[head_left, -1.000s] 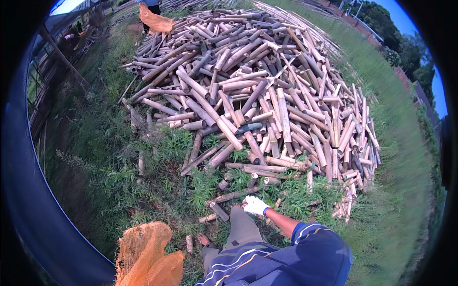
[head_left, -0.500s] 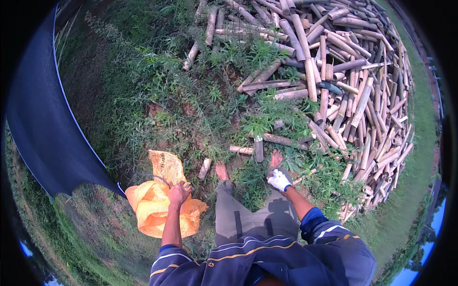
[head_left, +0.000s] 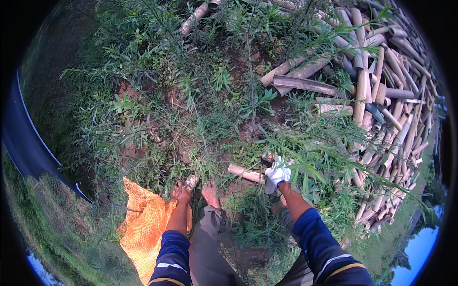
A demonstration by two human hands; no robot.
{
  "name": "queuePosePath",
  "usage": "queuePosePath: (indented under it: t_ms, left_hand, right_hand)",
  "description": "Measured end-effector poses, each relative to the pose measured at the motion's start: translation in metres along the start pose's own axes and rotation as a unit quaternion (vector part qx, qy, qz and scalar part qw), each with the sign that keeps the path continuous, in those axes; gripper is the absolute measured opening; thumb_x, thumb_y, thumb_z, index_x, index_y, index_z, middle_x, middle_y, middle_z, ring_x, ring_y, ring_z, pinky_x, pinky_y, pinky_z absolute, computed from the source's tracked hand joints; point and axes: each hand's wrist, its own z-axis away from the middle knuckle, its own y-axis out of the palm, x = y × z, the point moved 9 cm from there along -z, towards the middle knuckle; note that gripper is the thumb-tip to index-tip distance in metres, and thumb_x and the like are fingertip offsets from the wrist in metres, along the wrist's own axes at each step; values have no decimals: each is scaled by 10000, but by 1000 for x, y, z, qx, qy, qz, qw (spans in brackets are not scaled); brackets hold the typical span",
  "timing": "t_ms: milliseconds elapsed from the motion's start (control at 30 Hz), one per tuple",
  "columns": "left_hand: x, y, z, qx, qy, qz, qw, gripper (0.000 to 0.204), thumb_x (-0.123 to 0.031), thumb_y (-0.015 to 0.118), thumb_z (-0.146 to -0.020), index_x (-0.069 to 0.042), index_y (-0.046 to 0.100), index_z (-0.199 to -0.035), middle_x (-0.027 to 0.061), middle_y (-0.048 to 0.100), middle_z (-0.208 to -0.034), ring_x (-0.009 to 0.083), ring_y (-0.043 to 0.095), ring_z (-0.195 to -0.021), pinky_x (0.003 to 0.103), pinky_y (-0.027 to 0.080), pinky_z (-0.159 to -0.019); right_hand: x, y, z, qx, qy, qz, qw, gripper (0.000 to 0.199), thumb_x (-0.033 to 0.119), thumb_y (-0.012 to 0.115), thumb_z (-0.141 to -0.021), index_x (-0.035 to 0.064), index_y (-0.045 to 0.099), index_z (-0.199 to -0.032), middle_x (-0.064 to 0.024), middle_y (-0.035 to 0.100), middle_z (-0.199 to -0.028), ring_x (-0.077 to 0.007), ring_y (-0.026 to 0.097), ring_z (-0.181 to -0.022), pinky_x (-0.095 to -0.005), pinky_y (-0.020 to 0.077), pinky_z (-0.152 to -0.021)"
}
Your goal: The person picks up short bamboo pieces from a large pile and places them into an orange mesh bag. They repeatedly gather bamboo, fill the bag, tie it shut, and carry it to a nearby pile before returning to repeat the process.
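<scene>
Orange sack: my landmark, a coarse open-weave mesh sack [head_left: 143, 224], slumped in loose folds, its upper edge crumpled.
Left hand: bare, I see this hand [head_left: 181, 193] at the sack's upper right edge, fingers curled inward rather than spread; I cannot tell whether they have hold of mesh, bamboo or neither.
Short bamboo stub: a pale, rounded stub [head_left: 192, 182] lies just beyond the sack's upper right edge, right beside the left hand, partly covered by it.
Right hand: in a white fabric glove with a blue cuff edge, this hand [head_left: 279, 173] is well to the sack's right, fingers bent over a dark bamboo piece [head_left: 270, 187] and touching it; leaves cover part of the glove, so I cannot tell how firmly it is gripped.
Pale bamboo piece: a smooth tan cylinder [head_left: 245, 173] lies crosswise right of the sack, its right end near the glove.
Bamboo pile: hollow, tube-like lengths [head_left: 410, 95], tan to grey, heaped far right of the sack and beyond it.
Split bamboo: a grey, trough-shaped length [head_left: 310, 86] rests beyond the sack and to its right, at the pile's near edge.
Bare foot: one foot [head_left: 210, 194] stands on soil right of the sack, between the two hands.
In the way: feathery and narrow-leaved weeds [head_left: 210, 124] spread beyond the sack over reddish soil.
Dark sheet: smooth, pale-edged sheeting [head_left: 33, 143] hangs left of the sack.
</scene>
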Motion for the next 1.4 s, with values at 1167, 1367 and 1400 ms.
queuePosePath:
  t_ms: [1167, 1367, 1400]
  left_hand:
    - [-82, -48, 60, -14, 189, 101, 977, 958, -491, 913, -704, -125, 541, -1508, 265, 751, -1219, 452, 735, -1120, 537, 576, -949]
    - [-76, -216, 172, -46, 277, 218, 935, 850, -478, 895, -688, -53, 615, -1369, 229, 743, -1213, 430, 716, -1106, 496, 544, -982]
    - [-75, -245, 189, -26, 308, 267, 913, 856, -470, 898, -683, -48, 613, -1371, 217, 739, -1222, 418, 711, -1109, 491, 539, -996]
  right_hand:
    - [-3, -118, 246, 244, 181, -316, 899, 623, 265, 760, -795, 146, 609, -1389, -289, 515, -1338, -527, 581, -1149, -602, 550, -932]
    - [-27, -280, 313, 241, 119, -602, 752, 570, 350, 706, -960, 161, 487, -1452, -138, 514, -1246, -253, 647, -1031, -405, 583, -793]
    - [-54, -306, 324, 257, 158, -738, 604, 533, 342, 689, -995, 163, 485, -1454, -79, 567, -1202, -163, 654, -946, -307, 575, -738]
